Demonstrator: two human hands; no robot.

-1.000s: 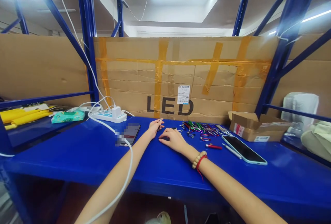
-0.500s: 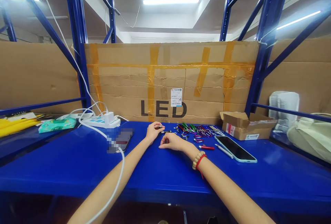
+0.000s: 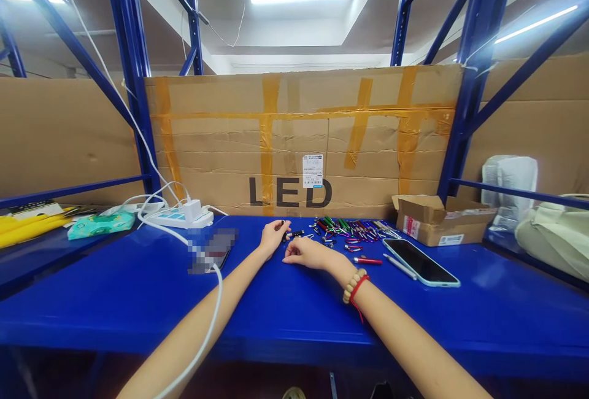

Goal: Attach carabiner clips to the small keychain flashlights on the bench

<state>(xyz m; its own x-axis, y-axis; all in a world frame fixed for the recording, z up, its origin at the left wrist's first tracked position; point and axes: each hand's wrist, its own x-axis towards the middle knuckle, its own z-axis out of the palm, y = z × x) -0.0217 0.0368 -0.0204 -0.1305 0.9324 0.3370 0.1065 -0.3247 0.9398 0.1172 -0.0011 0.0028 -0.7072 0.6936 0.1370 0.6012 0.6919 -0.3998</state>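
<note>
Curling at the left end of a small dark cylinder [image 3: 295, 234], my left hand [image 3: 272, 238] is bunching its fingertips together, though I cannot tell whether they are clamping it or only touching it. My right hand [image 3: 307, 252] is resting just right of that grip, fingers curled under on the blue shelf [image 3: 276, 319], and I cannot tell whether it is holding anything. The cylinder is lying flat, its long axis running left to right and its free end pointing toward a pile of coloured carabiners [image 3: 352, 230]. Farther right of the grip, a red stick [image 3: 367, 260] and a phone [image 3: 421, 262] are lying. A white cable [image 3: 214, 301] is trailing along my left forearm. Both hands are staying almost where they were half a second ago.
</note>
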